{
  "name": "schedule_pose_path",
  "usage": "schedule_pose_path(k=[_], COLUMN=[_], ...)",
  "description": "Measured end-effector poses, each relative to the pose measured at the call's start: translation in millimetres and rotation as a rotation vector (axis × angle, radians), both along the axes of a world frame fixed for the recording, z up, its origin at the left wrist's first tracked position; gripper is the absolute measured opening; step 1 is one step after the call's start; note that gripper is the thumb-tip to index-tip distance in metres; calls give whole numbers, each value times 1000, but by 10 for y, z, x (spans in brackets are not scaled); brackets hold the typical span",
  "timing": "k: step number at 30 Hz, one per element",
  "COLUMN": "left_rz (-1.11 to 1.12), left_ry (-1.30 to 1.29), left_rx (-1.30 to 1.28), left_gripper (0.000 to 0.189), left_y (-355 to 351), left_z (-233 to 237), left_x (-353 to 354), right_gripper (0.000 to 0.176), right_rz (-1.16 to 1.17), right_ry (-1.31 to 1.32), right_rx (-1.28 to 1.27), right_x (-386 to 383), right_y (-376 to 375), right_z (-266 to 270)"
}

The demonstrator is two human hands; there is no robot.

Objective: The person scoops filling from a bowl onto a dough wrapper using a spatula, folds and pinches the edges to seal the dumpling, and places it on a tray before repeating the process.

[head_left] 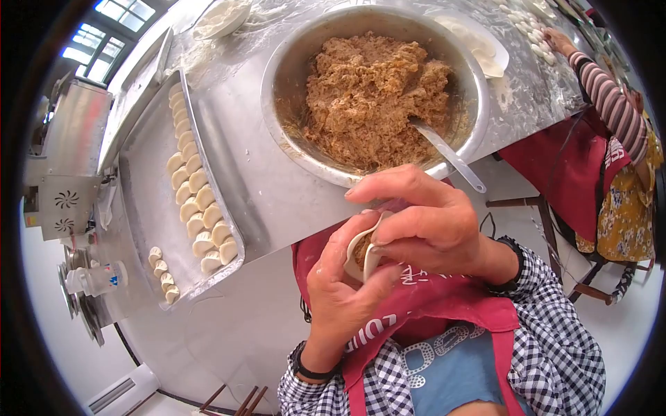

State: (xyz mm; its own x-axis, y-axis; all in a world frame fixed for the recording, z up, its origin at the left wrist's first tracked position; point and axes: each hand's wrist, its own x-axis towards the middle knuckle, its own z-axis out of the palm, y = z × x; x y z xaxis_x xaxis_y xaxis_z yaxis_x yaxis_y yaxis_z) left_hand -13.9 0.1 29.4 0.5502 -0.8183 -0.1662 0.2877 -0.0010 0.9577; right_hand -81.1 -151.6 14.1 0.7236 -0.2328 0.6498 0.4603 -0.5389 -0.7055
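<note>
Between my two hands, in front of my apron, is a half-folded dumpling (369, 261). Its pale wrapper curves around brown filling that shows in the opening. My left hand (335, 288) cups the dumpling from the left, thumb along its lower side. The fingers of my right hand (440, 225) curl over the wrapper's right edge and pinch it. Just beyond my hands stands a large metal bowl (272, 104) of brown minced filling (378, 97). A spoon (447, 154) rests in it, handle over the near rim.
To the left lies a metal tray (149, 187) with rows of folded dumplings (196, 182). A plate of wrappers (479, 41) sits behind the bowl. At the right, a co-worker's hand (557, 41) touches small dough pieces (531, 31). A floury bowl (222, 19) stands far left.
</note>
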Motion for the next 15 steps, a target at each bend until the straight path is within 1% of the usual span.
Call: schedule_pose_path(k=[2,3,5,6,8,9,11,12,14,15], left_rz=[55,52,116,116,163,163,148,144,186,185], left_ry=[-132,-133,38,33,149,145,99,99,184,184], left_rx=[21,22,-57,-56,-157,-156,-168,-165,-160,-158], left_gripper=[46,46,36,36,33,33,34,34,34,34], left_y=[19,24,28,18,-6,-8,-10,-18,-31,-42], left_z=[-59,-82,-107,-100,-85,-87,-108,-110,-115,-104], left_x=[9,11,18,19,26,34,48,45,35,26], right_gripper=[19,19,17,17,15,15,17,19,19,19], right_rz=[60,58,20,20,-79,-78,-105,-104,-99,-88], right_ry=[-16,-17,-13,-18,-19,-23,31,38,30,20], right_rx=[6,8,130,131,306,307,197,185,217,246], right_x=[17,17,11,8,1,-19,-68,-74,-75,-74], right_y=[-12,-10,10,15,19,15,3,12,31,41], right_z=[42,38,25,19,4,-6,-38,-80,-96,-98])
